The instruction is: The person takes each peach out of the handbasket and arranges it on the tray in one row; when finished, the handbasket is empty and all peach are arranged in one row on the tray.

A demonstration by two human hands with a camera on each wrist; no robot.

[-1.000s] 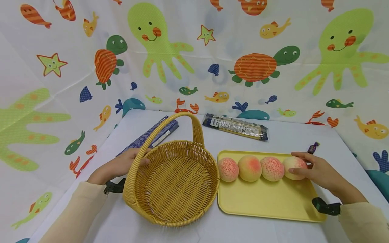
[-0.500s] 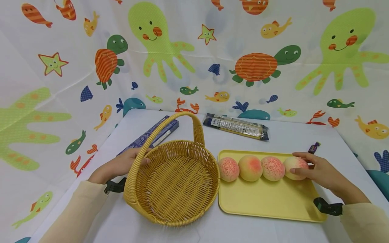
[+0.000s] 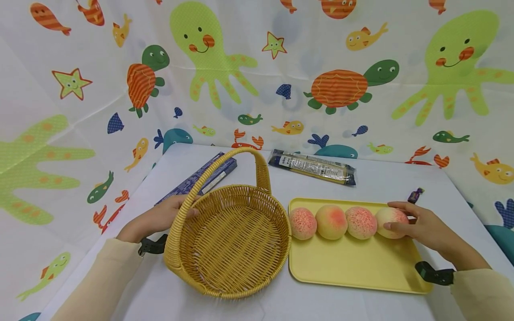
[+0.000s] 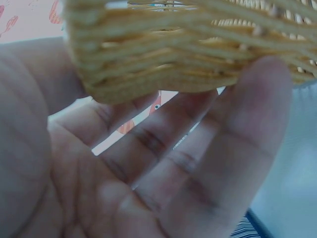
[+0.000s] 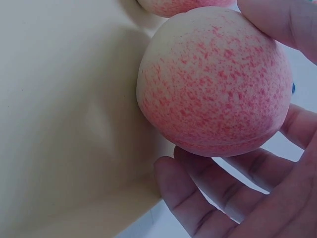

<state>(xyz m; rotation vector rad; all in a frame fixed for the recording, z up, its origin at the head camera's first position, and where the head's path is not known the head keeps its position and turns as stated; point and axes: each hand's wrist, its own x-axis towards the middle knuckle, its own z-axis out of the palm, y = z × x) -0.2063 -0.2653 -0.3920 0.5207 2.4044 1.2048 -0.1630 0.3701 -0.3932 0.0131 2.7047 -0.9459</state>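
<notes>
My left hand [image 3: 164,216] grips the left side of a round yellow wicker basket [image 3: 237,249], thumb over the rim and fingers outside. The left wrist view shows those fingers against the woven wall [image 4: 163,64]. At the right, my right hand [image 3: 421,225] holds a pale peach [image 3: 383,216] with a pink blush, thumb in front and fingers behind. This peach is at the right end of a row along the back of a yellow tray [image 3: 353,263]. In the right wrist view, fingers and thumb curve around the peach [image 5: 218,84], close over the tray.
Beside the held peach are a speckled peach [image 3: 360,223], a yellow peach with a red patch [image 3: 331,222] and another speckled peach [image 3: 303,224]. Behind lie a purple-blue box [image 3: 218,174], a long packet [image 3: 313,168] and a small wrapped candy [image 3: 415,195]. A printed curtain [image 3: 241,58] encloses the table.
</notes>
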